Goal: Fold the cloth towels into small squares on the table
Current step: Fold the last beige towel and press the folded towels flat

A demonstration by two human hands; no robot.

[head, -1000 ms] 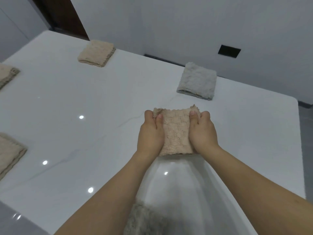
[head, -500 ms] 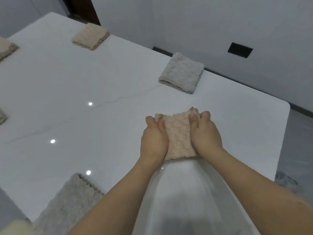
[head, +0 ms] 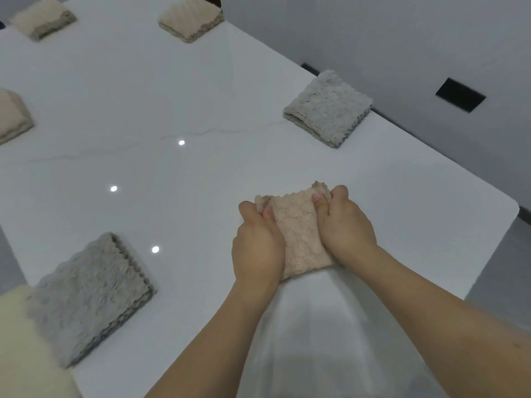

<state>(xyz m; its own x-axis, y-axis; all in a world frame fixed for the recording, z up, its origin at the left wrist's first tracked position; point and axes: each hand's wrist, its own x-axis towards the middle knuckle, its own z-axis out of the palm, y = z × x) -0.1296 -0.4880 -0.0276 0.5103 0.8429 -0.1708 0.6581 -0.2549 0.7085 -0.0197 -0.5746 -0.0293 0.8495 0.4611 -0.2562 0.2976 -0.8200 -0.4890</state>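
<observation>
I hold a small pink-beige towel (head: 296, 234) between both hands, near the right end of the white table (head: 172, 110); whether it rests on the surface or hovers just above it I cannot tell. My left hand (head: 258, 248) grips its left edge, thumb pressed on top at the upper corner, the other fingers curled out of sight beneath. My right hand (head: 344, 228) does the same on the right edge, thumb pinching the far corner against the hidden fingers. The cloth is already folded small, its knobbly pile bunching between my thumbs. It looks light, soft and limp, with no stiffness to keep a crease, so I judge the layers will spring or slide apart unless held at the corners and pressed flat. The thick pile should give a sure grip; nothing here is fragile. Other folded squares lie well apart: a grey towel (head: 327, 107) beyond my hands by the far edge, another grey one (head: 89, 297) near left, two beige ones (head: 43, 20) (head: 191, 20) at the top, and one more (head: 13, 116) on the left edge.
</observation>
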